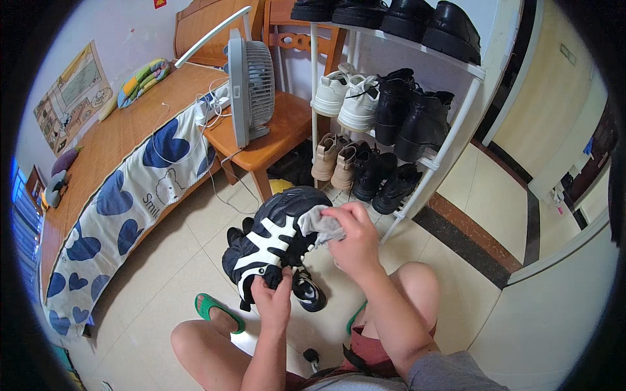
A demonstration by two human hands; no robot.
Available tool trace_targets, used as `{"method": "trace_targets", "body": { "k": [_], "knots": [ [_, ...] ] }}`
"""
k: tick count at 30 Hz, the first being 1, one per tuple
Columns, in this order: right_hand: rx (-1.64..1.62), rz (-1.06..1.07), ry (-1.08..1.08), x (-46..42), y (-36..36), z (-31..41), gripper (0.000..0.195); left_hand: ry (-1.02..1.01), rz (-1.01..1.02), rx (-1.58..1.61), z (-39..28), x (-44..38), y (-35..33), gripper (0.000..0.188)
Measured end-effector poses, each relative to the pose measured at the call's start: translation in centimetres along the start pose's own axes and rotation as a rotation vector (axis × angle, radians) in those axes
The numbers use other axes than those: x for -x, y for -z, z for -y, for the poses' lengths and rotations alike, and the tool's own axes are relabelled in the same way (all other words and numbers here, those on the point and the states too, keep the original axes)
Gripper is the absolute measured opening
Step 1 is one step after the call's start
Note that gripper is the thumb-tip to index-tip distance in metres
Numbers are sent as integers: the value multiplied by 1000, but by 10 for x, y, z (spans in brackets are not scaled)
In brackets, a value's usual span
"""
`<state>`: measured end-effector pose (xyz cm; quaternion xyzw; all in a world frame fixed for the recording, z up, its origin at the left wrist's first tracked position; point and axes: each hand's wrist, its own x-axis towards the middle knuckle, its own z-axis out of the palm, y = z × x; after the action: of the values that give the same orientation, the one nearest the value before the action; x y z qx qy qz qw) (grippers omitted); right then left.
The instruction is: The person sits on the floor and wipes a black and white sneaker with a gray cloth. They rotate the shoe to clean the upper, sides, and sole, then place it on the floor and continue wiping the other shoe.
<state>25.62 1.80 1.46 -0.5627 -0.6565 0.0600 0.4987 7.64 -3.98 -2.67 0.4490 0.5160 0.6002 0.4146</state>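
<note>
A black and white sneaker [266, 242] is held up before me, tilted, its toe pointing away. My left hand [273, 295] grips it at the heel and ankle opening. My right hand [356, 239] pinches a crumpled light grey cloth [322, 226] against the shoe's side near the toe. Beneath the held sneaker, another black and white shoe [309, 292] stands on the tiled floor, partly hidden. More black shoe parts show behind the held sneaker's left side; which shoe they belong to I cannot tell.
A white shoe rack [430, 163] with several pairs of shoes stands ahead to the right. On a wooden chair [288, 117] is a grey fan [252, 93] with trailing cables. A wooden bed [142, 115] with a heart-patterned cloth [115, 193] lies to the left. Green slippers [220, 313] are on my feet.
</note>
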Motion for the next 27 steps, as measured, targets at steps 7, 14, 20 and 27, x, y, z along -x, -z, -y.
{"method": "trace_targets", "body": {
  "k": [7, 14, 20, 27],
  "knots": [
    [-137, -165, 12, -14, 22, -13, 53, -134, 25, -57, 5, -6, 6, 20],
    [-35, -12, 358, 4, 10, 26, 51, -359, 141, -254, 9, -8, 9, 25],
    [2, 198, 529, 30, -22, 45, 28, -348, 243, -456, 27, -3, 18, 29],
    [42, 22, 247, 1, -9, 2, 42, -437, 222, -461, 31, -2, 14, 30]
  ]
}}
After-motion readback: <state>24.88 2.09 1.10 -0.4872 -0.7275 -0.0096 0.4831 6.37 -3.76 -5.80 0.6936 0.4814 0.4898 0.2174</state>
